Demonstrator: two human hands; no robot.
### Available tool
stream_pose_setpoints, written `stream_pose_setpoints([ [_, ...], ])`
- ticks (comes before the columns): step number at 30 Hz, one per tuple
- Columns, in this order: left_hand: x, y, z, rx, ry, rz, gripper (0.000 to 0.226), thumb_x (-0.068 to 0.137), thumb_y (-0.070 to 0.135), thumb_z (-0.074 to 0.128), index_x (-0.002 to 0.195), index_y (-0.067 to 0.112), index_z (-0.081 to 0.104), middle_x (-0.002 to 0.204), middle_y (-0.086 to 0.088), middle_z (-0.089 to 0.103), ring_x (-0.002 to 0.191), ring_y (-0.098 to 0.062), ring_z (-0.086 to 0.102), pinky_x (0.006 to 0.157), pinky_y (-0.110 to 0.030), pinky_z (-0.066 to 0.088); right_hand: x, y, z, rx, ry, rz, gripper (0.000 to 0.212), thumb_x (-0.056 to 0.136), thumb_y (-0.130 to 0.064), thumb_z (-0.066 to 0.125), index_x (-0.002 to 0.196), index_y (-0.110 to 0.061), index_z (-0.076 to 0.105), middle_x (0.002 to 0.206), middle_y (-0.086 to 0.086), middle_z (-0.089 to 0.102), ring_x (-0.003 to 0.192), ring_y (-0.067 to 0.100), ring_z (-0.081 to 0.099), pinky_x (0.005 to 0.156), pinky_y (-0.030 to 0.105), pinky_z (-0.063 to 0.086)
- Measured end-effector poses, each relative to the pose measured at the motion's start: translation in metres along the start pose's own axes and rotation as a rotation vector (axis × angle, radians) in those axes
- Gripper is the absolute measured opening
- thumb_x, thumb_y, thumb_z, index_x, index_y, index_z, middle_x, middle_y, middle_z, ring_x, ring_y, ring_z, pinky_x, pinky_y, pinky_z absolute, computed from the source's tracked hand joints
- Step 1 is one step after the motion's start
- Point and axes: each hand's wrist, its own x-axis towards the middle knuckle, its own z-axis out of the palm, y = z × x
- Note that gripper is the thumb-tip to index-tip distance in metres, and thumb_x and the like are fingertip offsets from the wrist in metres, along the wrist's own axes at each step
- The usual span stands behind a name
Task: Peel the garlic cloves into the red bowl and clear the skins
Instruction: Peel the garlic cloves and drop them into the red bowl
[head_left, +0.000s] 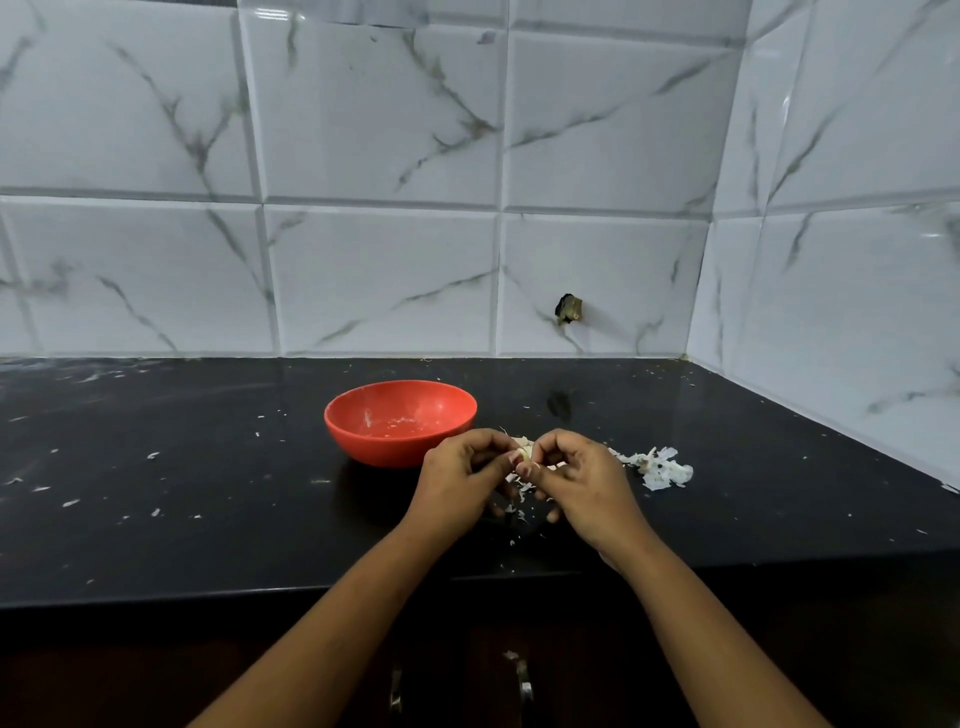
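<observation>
1. Head view: both hands meet just in front of the red bowl (363, 448), slightly to its right. The left hand (457, 480) and the right hand (582, 478) have their fingers curled, and both pinch one garlic clove (523, 448) between the fingertips, above the counter (208, 519).
2. Risk: the clove is small and probably slippery. If a nail pulls the skin too hard, it may jump out of the pinch and roll on the counter instead of going into the bowl.
3. Risk: the hands work beside the bowl, not over it. The dropped skin falls on the counter, which is good, but a careless toss of the clove could miss the rim.
4. Risk: the skins are light. A pile of skins (660, 467) lies to the right of the right hand, small flakes (519, 506) lie under the hands, and many flakes are spread to the left. A quick sweep or a breath may scatter them more, even off the front edge.
5. The bowl shows only pale specks at the bottom; I cannot make out whole cloves there.
6. Surface: the counter is black, glossy stone, so the white flakes are easy to see.
7. Room: a wall of white marble-pattern tiles (379, 280) stands behind and at the right, forming a corner. One tile has a dark hole (570, 309). Below the counter edge, metal cabinet handles (524, 686) show.
</observation>
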Motion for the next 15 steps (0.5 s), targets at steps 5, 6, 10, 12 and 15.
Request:
stream_pose_setpoints([
  [5, 0.0000, 0.0004, 0.0009, 0.061, 0.023, 0.011, 0.006, 0.089, 0.004, 0.063, 0.093, 0.004, 0.066, 0.072, -0.007, 0.068, 0.051, -0.009, 0.057, 0.047, -0.023, 0.051, 0.0003, 0.0003, -0.0007, 0.028, 0.049, 0.026, 0.015, 0.085, -0.011, 0.071, 0.078, -0.014, 0.059, 0.074, 0.000, 0.060, 0.057, 0.008, 0.058, 0.045, 0.025, 0.046],
  [6, -0.0002, 0.0006, 0.0012, 0.074, 0.024, 0.010, 0.006, 0.089, 0.005, 0.063, 0.093, 0.004, 0.066, 0.073, -0.007, 0.068, 0.050, -0.008, 0.056, 0.047, -0.022, 0.051, 0.0007, 0.0006, -0.0008, 0.031, 0.073, 0.034, 0.014, 0.086, -0.008, 0.069, 0.079, -0.014, 0.059, 0.077, 0.002, 0.061, 0.057, 0.008, 0.058, 0.045, 0.024, 0.046],
  [10, 0.0005, 0.0005, 0.0009, 0.065, 0.015, -0.024, 0.005, 0.089, 0.005, 0.063, 0.093, 0.006, 0.066, 0.076, -0.005, 0.068, 0.051, -0.010, 0.056, 0.049, -0.023, 0.051, 0.0028, 0.0036, -0.0010, 0.013, 0.181, 0.098, 0.019, 0.090, -0.001, 0.060, 0.082, -0.018, 0.064, 0.086, 0.009, 0.062, 0.060, 0.009, 0.058, 0.048, 0.023, 0.047],
  [12, 0.0017, -0.0018, -0.0002, 0.049, 0.009, -0.037, 0.007, 0.088, 0.003, 0.063, 0.092, 0.008, 0.066, 0.074, 0.000, 0.067, 0.053, -0.012, 0.057, 0.051, -0.025, 0.052, 0.0036, 0.0049, 0.0001, -0.036, 0.186, 0.109, 0.028, 0.091, 0.002, 0.055, 0.084, -0.021, 0.068, 0.089, 0.006, 0.066, 0.059, 0.005, 0.058, 0.049, 0.022, 0.049],
  [15, 0.0021, -0.0032, 0.0000, 0.036, -0.002, -0.028, 0.011, 0.088, 0.001, 0.063, 0.094, 0.009, 0.066, 0.076, 0.000, 0.067, 0.052, -0.011, 0.056, 0.052, -0.024, 0.053, 0.0035, 0.0056, 0.0009, -0.068, 0.184, 0.113, 0.024, 0.089, 0.002, 0.059, 0.085, -0.018, 0.071, 0.084, 0.002, 0.069, 0.051, 0.001, 0.058, 0.047, 0.019, 0.047],
])
